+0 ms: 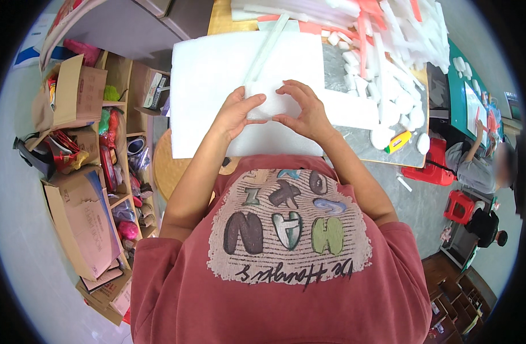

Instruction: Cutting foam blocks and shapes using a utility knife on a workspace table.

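My left hand (236, 113) and my right hand (304, 113) face each other over a large white foam sheet (202, 74). Between them is a small white foam piece (267, 107), pale against the sheet, so its outline is hard to make out. The left thumb and fingers pinch its left side. My right fingers curve round its other side, thumb at the lower edge. A long clear ruler-like strip (267, 47) lies slanted on the sheet, its lower end close to my left fingertips.
White and pink foam strips (363, 40) and several short foam pieces (401, 109) heap at the right of the table (337, 63). A yellow-green tube-like thing (398, 141) lies near its edge. Shelves with cardboard boxes (82, 221) stand left; people (475, 166) and red stools (429, 166) are right.
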`<state>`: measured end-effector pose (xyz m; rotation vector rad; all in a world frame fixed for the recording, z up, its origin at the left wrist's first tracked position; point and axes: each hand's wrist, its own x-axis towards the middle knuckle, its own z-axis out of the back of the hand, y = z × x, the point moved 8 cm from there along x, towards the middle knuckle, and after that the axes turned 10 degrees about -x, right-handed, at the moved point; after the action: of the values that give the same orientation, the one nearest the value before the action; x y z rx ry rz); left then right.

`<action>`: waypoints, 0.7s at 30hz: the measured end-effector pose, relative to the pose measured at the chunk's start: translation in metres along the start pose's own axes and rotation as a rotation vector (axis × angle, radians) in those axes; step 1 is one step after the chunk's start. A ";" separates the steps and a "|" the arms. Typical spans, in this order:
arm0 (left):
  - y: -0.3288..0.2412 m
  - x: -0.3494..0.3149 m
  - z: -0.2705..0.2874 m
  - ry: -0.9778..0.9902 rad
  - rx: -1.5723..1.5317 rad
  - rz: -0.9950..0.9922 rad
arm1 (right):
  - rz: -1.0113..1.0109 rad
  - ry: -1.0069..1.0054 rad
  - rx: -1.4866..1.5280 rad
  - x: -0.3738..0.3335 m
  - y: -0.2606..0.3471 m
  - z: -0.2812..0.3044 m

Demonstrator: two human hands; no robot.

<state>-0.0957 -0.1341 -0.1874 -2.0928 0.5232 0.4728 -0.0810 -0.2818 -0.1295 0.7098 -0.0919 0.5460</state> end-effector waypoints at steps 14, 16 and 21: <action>-0.043 0.001 0.050 -0.032 -0.351 -0.021 | -0.277 -0.765 0.182 -0.056 -0.062 0.148; -0.046 0.002 0.048 -0.102 -0.373 -0.077 | -0.298 -0.845 0.190 -0.065 -0.061 0.153; -0.043 0.014 0.023 0.051 -0.516 -0.071 | -0.473 -0.444 0.395 -0.053 -0.057 0.078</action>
<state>-0.0640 -0.0951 -0.1774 -2.6126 0.3793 0.5571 -0.0892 -0.3915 -0.1178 1.1908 -0.2264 -0.0603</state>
